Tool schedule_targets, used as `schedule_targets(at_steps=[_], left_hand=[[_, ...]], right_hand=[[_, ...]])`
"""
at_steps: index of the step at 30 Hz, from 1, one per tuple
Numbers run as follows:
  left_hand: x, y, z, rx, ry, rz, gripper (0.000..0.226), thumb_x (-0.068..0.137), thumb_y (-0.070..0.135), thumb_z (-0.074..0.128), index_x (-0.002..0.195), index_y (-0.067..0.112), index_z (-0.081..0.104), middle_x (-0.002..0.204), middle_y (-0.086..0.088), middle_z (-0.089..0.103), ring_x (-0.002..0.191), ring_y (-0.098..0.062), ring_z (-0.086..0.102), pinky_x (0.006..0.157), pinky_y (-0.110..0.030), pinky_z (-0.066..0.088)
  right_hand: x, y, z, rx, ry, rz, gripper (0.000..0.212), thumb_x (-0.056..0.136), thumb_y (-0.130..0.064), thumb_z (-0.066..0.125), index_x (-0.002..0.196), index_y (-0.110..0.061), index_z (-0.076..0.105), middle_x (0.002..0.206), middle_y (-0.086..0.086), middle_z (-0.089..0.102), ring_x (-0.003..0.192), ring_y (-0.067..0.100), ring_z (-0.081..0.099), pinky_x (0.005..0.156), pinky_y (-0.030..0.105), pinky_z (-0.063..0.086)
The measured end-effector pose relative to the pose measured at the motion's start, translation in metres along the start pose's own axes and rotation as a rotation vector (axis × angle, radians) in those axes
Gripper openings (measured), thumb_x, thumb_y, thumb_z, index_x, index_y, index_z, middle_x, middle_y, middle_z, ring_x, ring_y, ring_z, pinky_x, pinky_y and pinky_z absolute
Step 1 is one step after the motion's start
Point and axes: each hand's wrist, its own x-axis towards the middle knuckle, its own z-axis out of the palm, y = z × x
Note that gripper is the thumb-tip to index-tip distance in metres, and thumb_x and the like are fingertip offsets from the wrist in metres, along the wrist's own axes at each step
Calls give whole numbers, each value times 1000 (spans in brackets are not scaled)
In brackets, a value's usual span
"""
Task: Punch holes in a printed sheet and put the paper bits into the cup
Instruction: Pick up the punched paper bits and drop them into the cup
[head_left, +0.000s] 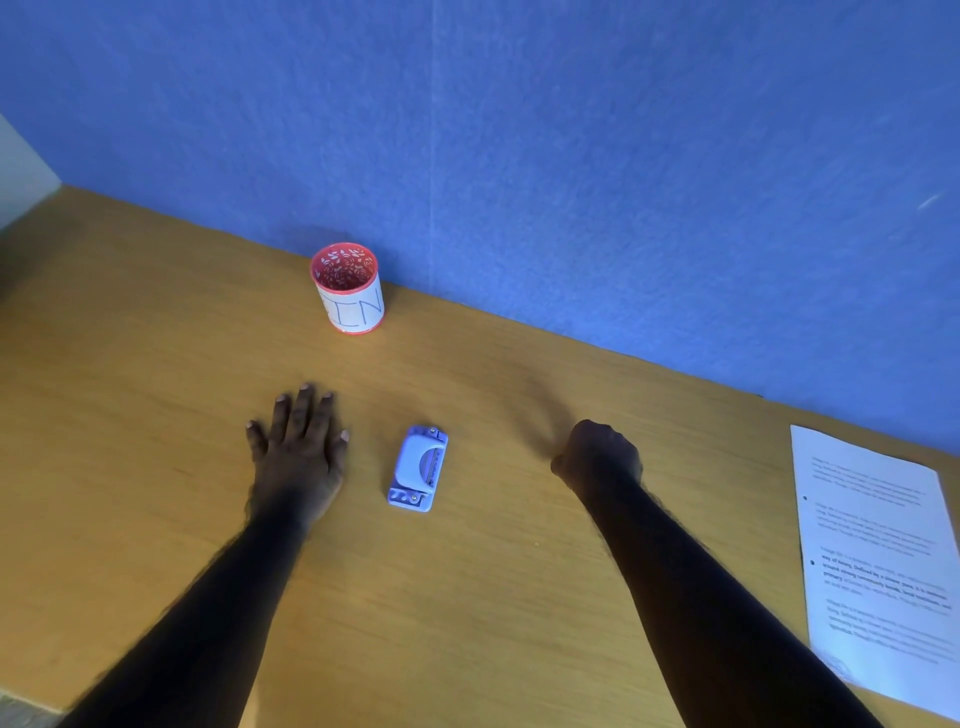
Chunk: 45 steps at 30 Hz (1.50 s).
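Observation:
A small pale blue hole punch (418, 468) lies on the wooden desk (156, 364) between my two hands. My left hand (298, 447) rests flat on the desk just left of the punch, fingers spread, holding nothing. To the right of the punch, my right hand (597, 457) is curled into a fist with nothing visible in it. The printed sheet (878, 561) lies at the far right edge of the desk, two holes showing along its left margin. The red and white cup (349, 288) stands upright at the back, against the blue wall.
A blue felt wall panel (571, 156) runs along the back of the desk. The desk's left front corner (31, 701) shows at the bottom left.

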Motion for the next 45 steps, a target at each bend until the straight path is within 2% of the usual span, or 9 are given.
schedule_targets(at_steps=[5, 11, 14, 20, 26, 33, 36, 38, 45], left_hand=[[1, -2, 5, 15, 14, -1, 60, 103, 43, 31, 158, 23, 20, 169, -3, 12, 155, -29, 7, 121, -58, 3], [0, -2, 6, 7, 24, 4, 63, 100, 47, 19, 158, 23, 17, 169, -2, 9, 155, -28, 5, 121, -58, 1], [0, -2, 8, 5, 24, 5, 61, 102, 46, 23, 158, 23, 18, 169, -2, 9, 155, -29, 6, 122, -59, 3], [0, -1, 7, 4, 42, 10, 65, 98, 48, 19, 158, 21, 22, 168, -4, 14, 155, -30, 10, 120, -60, 5], [0, -1, 5, 8, 23, 3, 62, 101, 45, 25, 158, 22, 18, 169, -3, 10, 155, -28, 6, 123, -59, 3], [-1, 1, 1, 7, 24, 3, 70, 93, 49, 17, 157, 22, 26, 168, -3, 17, 155, -29, 14, 122, -59, 7], [0, 0, 2, -1, 39, 8, 67, 94, 46, 23, 155, 20, 32, 166, -5, 24, 153, -31, 21, 121, -61, 13], [0, 0, 4, 10, 38, 12, 66, 94, 46, 26, 154, 20, 34, 165, -6, 27, 152, -31, 24, 120, -62, 16], [0, -5, 11, 41, 49, 22, 65, 96, 48, 27, 155, 22, 29, 166, -5, 23, 153, -30, 21, 120, -61, 16]], right_hand=[[-5, 2, 2, 77, -14, 25, 26, 85, -32, 71, 101, -12, 67, 73, -3, 59, 74, 17, 64, 67, 34, 59], [2, 57, 1, 569, -30, 98, 27, 86, -31, 67, 78, -7, 75, 73, 15, 74, 74, 32, 71, 73, 40, 58], [1, 85, -3, 918, 9, 170, 16, 87, -19, 68, 87, -4, 73, 68, 10, 71, 64, 22, 66, 61, 37, 57], [0, 72, -31, 1087, -1, 52, 8, 90, -17, 67, 88, -12, 73, 66, 1, 70, 63, 11, 66, 53, 25, 52], [25, -52, -81, 1037, 16, -274, 21, 87, -11, 66, 67, -17, 67, 51, -4, 61, 43, 0, 58, 42, 15, 47], [53, -200, -125, 782, 60, -550, 23, 78, -18, 69, 56, -20, 63, 53, -3, 63, 61, 14, 65, 59, 26, 48], [64, -233, -128, 660, 116, -576, 7, 78, -21, 73, 73, -17, 75, 83, 6, 77, 83, 17, 71, 72, 27, 54], [69, -246, -127, 580, 119, -563, 14, 80, -23, 72, 88, -14, 78, 96, 8, 78, 91, 22, 71, 80, 35, 59], [72, -267, -127, 374, 100, -522, 25, 89, -27, 62, 107, -14, 74, 108, 9, 74, 97, 28, 69, 87, 44, 59]])
